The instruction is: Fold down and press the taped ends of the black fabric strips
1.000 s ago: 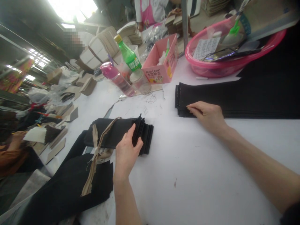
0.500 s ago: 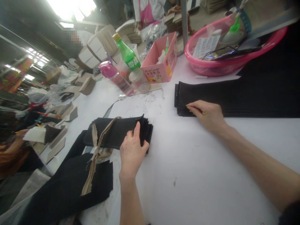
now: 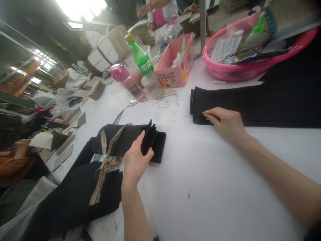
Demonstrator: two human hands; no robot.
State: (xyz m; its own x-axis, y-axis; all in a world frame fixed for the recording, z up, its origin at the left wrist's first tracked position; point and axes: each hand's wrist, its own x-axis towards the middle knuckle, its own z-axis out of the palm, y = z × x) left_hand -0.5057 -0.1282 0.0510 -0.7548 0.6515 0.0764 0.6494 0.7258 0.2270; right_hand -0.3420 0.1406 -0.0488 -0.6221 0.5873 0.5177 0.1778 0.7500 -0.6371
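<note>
On the left of the white table lies a folded stack of black pieces (image 3: 120,139), looking like fabric or thin leather. A frayed beige strip (image 3: 100,184) is tied around it. My left hand (image 3: 134,159) grips the stack's right end between thumb and fingers, and the layers there are bent up and fanned. A longer stack of black sheets (image 3: 225,98) lies flat on the right. My right hand (image 3: 227,124) rests at its front left corner, thumb and forefinger pinched together over the top sheet. What the pinch holds, if anything, is too small to make out.
Behind are a pink basin (image 3: 235,73) of odds and ends, a pink box (image 3: 170,78), a green bottle (image 3: 144,60), a pink-lidded bottle (image 3: 129,82) and a clear jar (image 3: 152,85). More black material (image 3: 67,201) lies front left. Other people work beyond.
My left hand has drawn slightly left and bent the stack's end layers back, fanning them apart. My right hand keeps its pinch at the same corner. The view has shifted slightly.
</note>
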